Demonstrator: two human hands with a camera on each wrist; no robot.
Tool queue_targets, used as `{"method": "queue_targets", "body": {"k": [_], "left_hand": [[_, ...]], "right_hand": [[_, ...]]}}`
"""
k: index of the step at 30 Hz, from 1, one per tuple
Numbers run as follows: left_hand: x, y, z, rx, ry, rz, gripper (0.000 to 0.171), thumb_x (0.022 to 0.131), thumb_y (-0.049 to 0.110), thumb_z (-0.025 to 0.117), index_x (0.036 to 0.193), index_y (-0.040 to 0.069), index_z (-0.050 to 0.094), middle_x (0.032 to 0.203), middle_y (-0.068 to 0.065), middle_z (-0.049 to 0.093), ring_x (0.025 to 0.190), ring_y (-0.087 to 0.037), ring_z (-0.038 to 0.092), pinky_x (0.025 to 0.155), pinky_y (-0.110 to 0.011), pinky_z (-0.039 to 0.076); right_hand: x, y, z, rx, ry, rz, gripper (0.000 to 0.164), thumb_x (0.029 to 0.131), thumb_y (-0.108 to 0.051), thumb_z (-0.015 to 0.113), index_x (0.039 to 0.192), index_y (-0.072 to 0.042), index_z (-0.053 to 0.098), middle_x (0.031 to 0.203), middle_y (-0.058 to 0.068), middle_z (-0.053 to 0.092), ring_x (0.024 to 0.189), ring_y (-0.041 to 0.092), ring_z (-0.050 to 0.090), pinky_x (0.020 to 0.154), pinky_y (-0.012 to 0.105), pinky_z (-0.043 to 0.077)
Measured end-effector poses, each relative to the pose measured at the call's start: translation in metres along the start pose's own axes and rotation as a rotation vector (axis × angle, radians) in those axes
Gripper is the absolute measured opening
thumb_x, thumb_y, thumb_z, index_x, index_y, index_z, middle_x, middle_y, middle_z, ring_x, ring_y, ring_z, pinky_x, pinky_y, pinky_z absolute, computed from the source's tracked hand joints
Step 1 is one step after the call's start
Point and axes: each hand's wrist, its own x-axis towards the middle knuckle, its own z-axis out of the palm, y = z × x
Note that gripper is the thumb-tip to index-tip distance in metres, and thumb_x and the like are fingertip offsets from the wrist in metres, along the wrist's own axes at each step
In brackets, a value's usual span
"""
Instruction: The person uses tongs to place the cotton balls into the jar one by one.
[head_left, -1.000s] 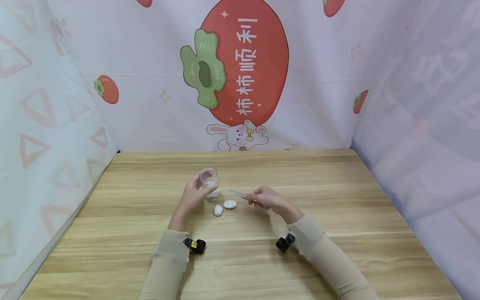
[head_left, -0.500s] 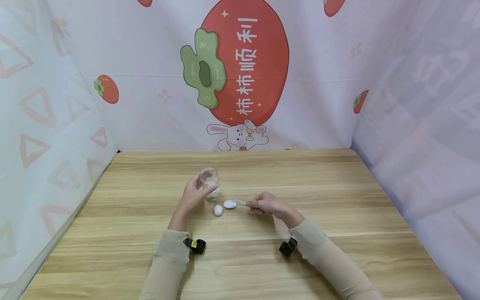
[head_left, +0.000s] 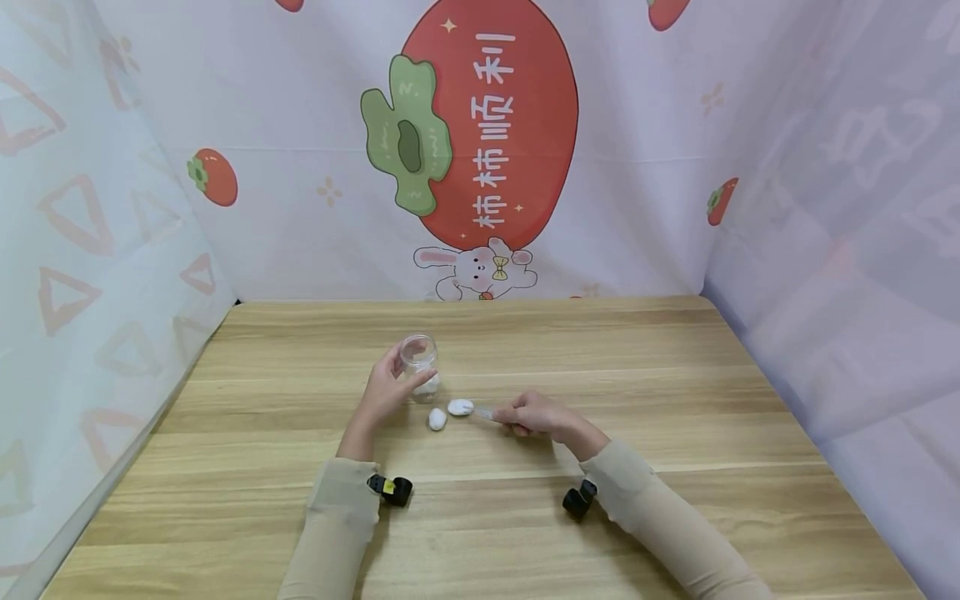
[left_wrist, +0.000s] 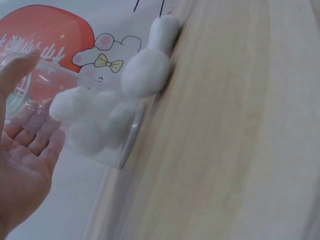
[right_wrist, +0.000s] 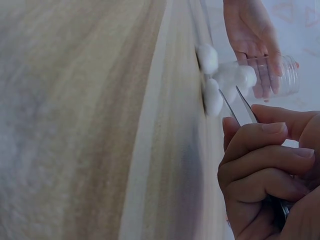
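Note:
My left hand [head_left: 386, 393] holds a clear, lidless jar [head_left: 418, 357] upright, thumb on the near side and fingers around the far side. Several white cotton balls [left_wrist: 85, 122] lie in its lower part. Between thumb and fingers of my right hand [head_left: 542, 415] I pinch metal tweezers [head_left: 486, 413]. Their two tips stand apart in the right wrist view, right at an oval cotton ball [head_left: 460, 407] lying to the right of the jar. A second loose cotton ball [head_left: 437, 419] rests just in front of the jar, beside the first.
The wooden table [head_left: 480, 525] reaches back to a white curtain [head_left: 300, 225] printed with persimmons and a rabbit. More curtains hang along the left and right sides. Black wrist cameras [head_left: 401, 492] sit on both sleeves.
My right hand has come down and slightly nearer to me, bringing the tweezer tips from above and behind to the oval cotton ball. The left hand and jar have stayed put.

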Motion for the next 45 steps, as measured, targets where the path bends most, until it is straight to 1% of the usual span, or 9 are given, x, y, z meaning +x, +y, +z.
{"method": "queue_targets", "body": {"k": [5, 13, 23, 29, 33, 41, 45], "left_hand": [[0.0, 0.0, 0.0, 0.001, -0.003, 0.007, 0.06, 0.085, 0.022, 0.074, 0.138, 0.01, 0.047, 0.143, -0.015, 0.053, 0.142, -0.031, 0.041, 0.124, -0.048, 0.026], [0.0, -0.001, 0.0, -0.006, -0.003, -0.004, 0.063, 0.086, 0.022, 0.073, 0.14, 0.009, 0.044, 0.143, -0.015, 0.052, 0.142, -0.031, 0.04, 0.125, -0.047, 0.026], [0.001, -0.001, 0.0, -0.001, 0.005, -0.019, 0.064, 0.085, 0.023, 0.074, 0.14, 0.01, 0.044, 0.143, -0.014, 0.052, 0.143, -0.03, 0.04, 0.125, -0.047, 0.026], [0.0, 0.0, 0.0, 0.01, 0.005, -0.016, 0.066, 0.085, 0.021, 0.074, 0.141, 0.007, 0.042, 0.144, -0.016, 0.051, 0.143, -0.031, 0.04, 0.124, -0.047, 0.026], [0.0, 0.0, 0.0, 0.01, 0.008, -0.026, 0.068, 0.085, 0.021, 0.074, 0.142, 0.007, 0.041, 0.145, -0.016, 0.05, 0.143, -0.031, 0.039, 0.125, -0.045, 0.026], [0.001, 0.0, 0.001, 0.0, 0.011, -0.034, 0.065, 0.085, 0.021, 0.074, 0.141, 0.008, 0.043, 0.144, -0.016, 0.051, 0.143, -0.031, 0.04, 0.125, -0.045, 0.026], [0.002, 0.0, 0.0, 0.001, 0.008, -0.048, 0.068, 0.085, 0.022, 0.074, 0.142, 0.008, 0.041, 0.145, -0.016, 0.05, 0.143, -0.031, 0.039, 0.125, -0.045, 0.026]], "right_hand": [[0.0, 0.001, 0.002, -0.02, 0.0, 0.02, 0.035, 0.096, -0.031, 0.057, 0.072, -0.006, 0.063, 0.05, -0.006, 0.042, 0.045, 0.006, 0.029, 0.043, 0.017, 0.023], [0.002, 0.002, 0.002, 0.009, 0.016, 0.031, 0.034, 0.095, -0.029, 0.057, 0.071, -0.006, 0.063, 0.049, -0.005, 0.042, 0.043, 0.005, 0.028, 0.04, 0.016, 0.023], [0.006, 0.006, 0.001, 0.002, 0.027, 0.04, 0.034, 0.096, -0.031, 0.056, 0.073, -0.007, 0.062, 0.05, -0.005, 0.042, 0.042, 0.005, 0.028, 0.04, 0.016, 0.023], [0.008, 0.004, 0.003, 0.001, 0.036, 0.046, 0.033, 0.096, -0.03, 0.057, 0.073, -0.006, 0.063, 0.05, -0.005, 0.043, 0.042, 0.005, 0.029, 0.04, 0.016, 0.024], [0.01, 0.004, 0.004, 0.001, 0.04, 0.05, 0.033, 0.096, -0.029, 0.057, 0.072, -0.007, 0.064, 0.05, -0.005, 0.043, 0.042, 0.005, 0.029, 0.04, 0.016, 0.024], [0.016, 0.003, 0.005, 0.044, 0.032, 0.063, 0.033, 0.096, -0.029, 0.057, 0.071, -0.007, 0.063, 0.049, -0.006, 0.044, 0.041, 0.005, 0.029, 0.039, 0.016, 0.025], [0.018, 0.003, 0.007, 0.062, 0.049, 0.072, 0.032, 0.095, -0.027, 0.058, 0.07, -0.008, 0.062, 0.049, -0.006, 0.044, 0.041, 0.005, 0.029, 0.039, 0.016, 0.024]]}}
